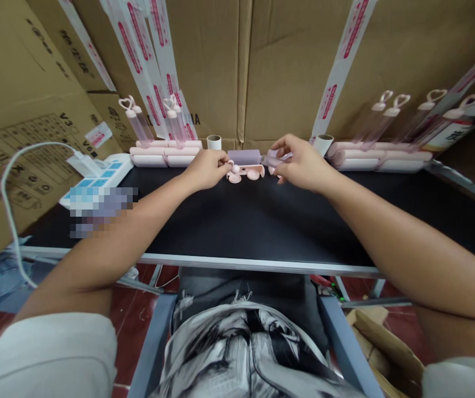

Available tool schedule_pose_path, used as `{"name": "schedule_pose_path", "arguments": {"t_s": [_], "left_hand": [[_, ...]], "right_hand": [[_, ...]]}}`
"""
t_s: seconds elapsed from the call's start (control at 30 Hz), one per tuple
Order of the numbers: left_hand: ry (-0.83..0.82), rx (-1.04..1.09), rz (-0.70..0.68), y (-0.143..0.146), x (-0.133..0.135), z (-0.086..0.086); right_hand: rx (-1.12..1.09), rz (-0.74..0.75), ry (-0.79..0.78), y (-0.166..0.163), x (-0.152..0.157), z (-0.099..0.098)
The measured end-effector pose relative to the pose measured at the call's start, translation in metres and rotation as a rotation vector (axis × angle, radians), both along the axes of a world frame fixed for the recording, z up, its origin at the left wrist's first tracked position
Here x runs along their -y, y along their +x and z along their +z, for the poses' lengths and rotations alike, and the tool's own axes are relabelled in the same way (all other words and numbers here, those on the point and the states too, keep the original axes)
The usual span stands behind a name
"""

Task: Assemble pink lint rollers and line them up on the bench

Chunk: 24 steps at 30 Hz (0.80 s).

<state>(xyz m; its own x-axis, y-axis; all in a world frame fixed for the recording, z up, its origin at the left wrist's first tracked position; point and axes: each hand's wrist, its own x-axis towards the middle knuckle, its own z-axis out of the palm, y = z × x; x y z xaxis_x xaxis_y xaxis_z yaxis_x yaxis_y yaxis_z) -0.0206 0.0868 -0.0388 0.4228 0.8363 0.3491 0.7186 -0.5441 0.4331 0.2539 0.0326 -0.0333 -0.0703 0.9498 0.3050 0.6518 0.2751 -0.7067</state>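
Note:
At the back middle of the black table (254, 226), my left hand (209, 170) is closed in a pinch on a small pale pink cap (234, 168). My right hand (303, 166), to the right, has its fingers closed around a translucent light purple tube (275, 160), which points left. Between the hands lies a purple block-like piece (244, 157), with a pink curved part (250, 169) just in front. Several small pink round pieces, including a disc (234, 178), lie around it. Part of the right-hand tube is hidden by the fingers.
Stacked pink cylinders (166, 156) and clear tubes with heart-loop caps (175, 119) stand left. More pink cylinders (380, 157) are at right. White cups (214, 142) flank the middle. A power strip (98, 179) sits left; cardboard (295, 66) walls the back.

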Motion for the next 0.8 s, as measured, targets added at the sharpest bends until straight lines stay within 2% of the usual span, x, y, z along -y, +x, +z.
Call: {"name": "schedule_pose_path", "arguments": {"t_s": [0.13, 0.3, 0.5, 0.63, 0.8], "left_hand": [[-0.044, -0.114, 0.044, 0.014, -0.012, 0.004], [-0.064, -0.333, 0.058, 0.027, -0.021, 0.009], [-0.079, -0.496, 0.052, 0.034, -0.028, 0.007], [-0.083, -0.524, 0.049, 0.035, -0.028, 0.005], [-0.085, -0.523, 0.069, 0.035, -0.028, 0.004]], "right_hand": [[0.111, -0.031, -0.003, -0.01, -0.009, 0.019], [0.444, -0.041, 0.035, -0.027, -0.03, 0.035], [0.672, -0.024, 0.038, -0.045, -0.056, 0.031], [0.704, -0.021, 0.042, -0.052, -0.067, 0.028], [0.724, -0.007, -0.014, -0.055, -0.069, 0.033]]}}
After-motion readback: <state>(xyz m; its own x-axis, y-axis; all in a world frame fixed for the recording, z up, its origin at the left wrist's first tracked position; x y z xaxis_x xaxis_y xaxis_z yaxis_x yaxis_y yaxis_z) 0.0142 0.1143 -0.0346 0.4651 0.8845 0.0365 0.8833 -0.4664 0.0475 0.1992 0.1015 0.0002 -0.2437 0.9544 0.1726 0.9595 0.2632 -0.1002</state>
